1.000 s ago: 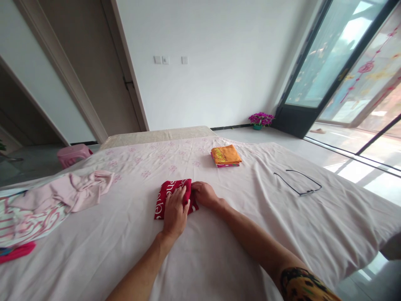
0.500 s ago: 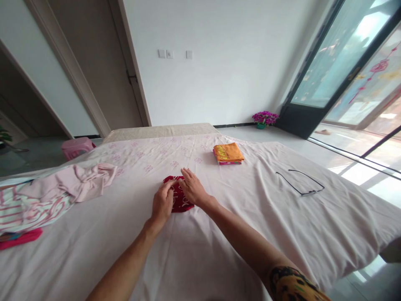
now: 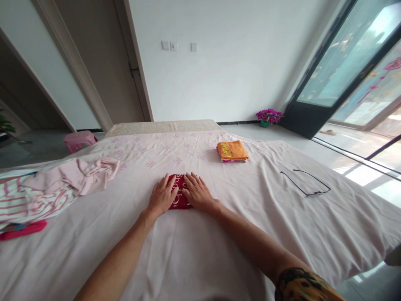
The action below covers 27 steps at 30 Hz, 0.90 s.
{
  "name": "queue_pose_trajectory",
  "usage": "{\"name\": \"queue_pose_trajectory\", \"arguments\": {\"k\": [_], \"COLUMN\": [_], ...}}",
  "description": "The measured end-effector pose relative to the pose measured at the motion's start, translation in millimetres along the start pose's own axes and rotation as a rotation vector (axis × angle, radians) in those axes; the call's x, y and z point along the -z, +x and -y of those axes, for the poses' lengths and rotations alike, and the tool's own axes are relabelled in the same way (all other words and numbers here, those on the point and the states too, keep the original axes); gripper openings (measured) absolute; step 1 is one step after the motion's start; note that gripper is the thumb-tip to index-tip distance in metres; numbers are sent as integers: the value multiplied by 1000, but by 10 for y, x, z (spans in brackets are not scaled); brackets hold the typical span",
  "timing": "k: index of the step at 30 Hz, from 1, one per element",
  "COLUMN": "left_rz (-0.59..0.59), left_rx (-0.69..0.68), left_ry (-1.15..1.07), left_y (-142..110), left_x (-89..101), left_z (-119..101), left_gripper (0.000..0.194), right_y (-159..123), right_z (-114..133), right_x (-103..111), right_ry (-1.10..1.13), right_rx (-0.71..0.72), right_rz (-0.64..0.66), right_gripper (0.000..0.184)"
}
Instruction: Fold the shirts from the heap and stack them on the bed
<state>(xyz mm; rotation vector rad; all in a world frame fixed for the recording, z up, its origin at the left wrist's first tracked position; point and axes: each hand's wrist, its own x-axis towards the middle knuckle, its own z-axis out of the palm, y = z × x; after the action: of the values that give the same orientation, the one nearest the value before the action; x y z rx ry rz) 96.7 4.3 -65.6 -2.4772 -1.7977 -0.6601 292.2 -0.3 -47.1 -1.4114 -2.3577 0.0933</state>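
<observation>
A folded dark red cloth (image 3: 181, 196) with white lettering lies in front of me on the pale pink sheet (image 3: 194, 246). My left hand (image 3: 162, 195) rests flat on the cloth's left side, fingers stretched out. On its right side lies my right hand (image 3: 199, 192), palm down with the fingers spread. Parts of the cloth are hidden beneath both hands. Beyond them to the right sits a neat stack of folded cloths (image 3: 232, 150), orange with yellow lettering on top and pink below.
Loose clothes (image 3: 72, 179), pink and striped, are heaped at the left. A pair of eyeglasses (image 3: 308, 194) lies on the sheet at the right. A pink stool (image 3: 79, 141) stands past the left edge, and purple flowers (image 3: 269, 116) stand by the wall.
Both hands have flattened and spread onto the sides of the red cloth, where before the fingers were bent over it. The view has shifted slightly.
</observation>
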Motion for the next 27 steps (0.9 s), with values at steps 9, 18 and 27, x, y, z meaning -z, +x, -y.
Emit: {"name": "queue_pose_trajectory", "arguments": {"k": [9,18,27], "left_rz": [44,-85,-112], "left_rx": [-19,-234,-177], "left_ry": [-390,-237,-208], "left_y": [-204,-537,-447], "left_x": [233,506,476], "left_z": [329,56,-54], "left_gripper": [50,31,23], "right_y": [-124,-307,-238], "right_z": [-124,84,159], "right_x": [184,477,453], "right_ry": [89,56,15], "right_rx": [56,280,209], "right_rz": [62,11,32], "right_gripper": [56,49,33]}}
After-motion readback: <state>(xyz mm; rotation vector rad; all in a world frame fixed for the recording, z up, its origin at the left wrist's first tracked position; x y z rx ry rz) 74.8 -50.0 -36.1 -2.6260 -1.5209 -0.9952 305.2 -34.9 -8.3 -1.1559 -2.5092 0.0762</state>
